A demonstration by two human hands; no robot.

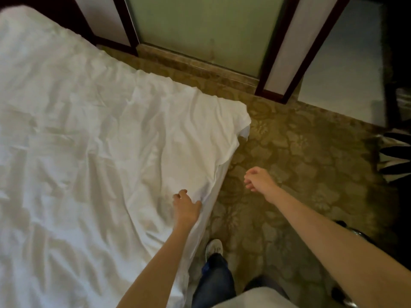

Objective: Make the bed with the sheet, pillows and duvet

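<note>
A wrinkled white sheet (93, 138) covers the bed, which fills the left half of the view, and its corner hangs over the mattress edge at the right. My left hand (185, 207) rests on the sheet at the bed's right edge with its fingers spread on the fabric. My right hand (258, 180) hangs in the air over the carpet, right of the bed, fingers loosely curled and holding nothing. No pillows or duvet are in view.
Patterned brown carpet (300, 156) lies right of the bed. A frosted glass door (200, 30) in dark frames stands at the far side. Dark objects (395, 150) sit at the right edge. My leg and white shoe (214, 247) stand beside the bed.
</note>
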